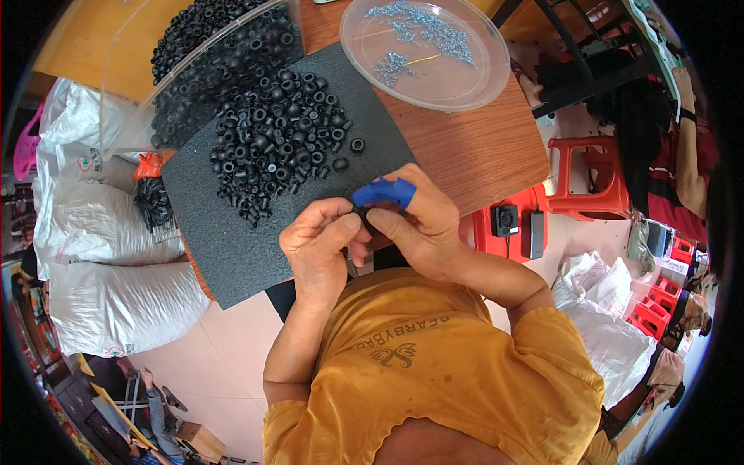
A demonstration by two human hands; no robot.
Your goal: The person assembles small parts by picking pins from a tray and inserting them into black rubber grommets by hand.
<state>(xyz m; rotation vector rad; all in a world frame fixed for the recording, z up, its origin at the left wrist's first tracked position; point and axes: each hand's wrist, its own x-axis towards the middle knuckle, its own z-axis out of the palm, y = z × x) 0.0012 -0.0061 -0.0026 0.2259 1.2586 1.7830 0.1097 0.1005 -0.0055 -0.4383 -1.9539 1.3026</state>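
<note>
- Left hand (322, 248): at the grey mat (225, 263)'s near right edge, forearm rising almost straight, wrist bent inward; thumb and forefinger pinched on a small black piece (362, 217), other fingers curled.
- Right hand (426, 225): just right of that, forearm slanting up and leftward, thumb and forefinger closing on the same piece (blue wrap (387, 194) covers some fingers).
- Counts, left to right: at least three white sacks (124, 302) left of the mat; one clear bin (232, 70) at its far left, full of black pieces; one heap of black pieces (279, 132) on it, too many to count; one clear round tray (488, 81) beyond its far right, holding one yellow stick (424, 59) and many tiny blue bits (442, 35).
- The held piece: between both hands' fingertips, over the mat's near right edge; its long axis and direction I cannot tell (fingers hide most of it).
</note>
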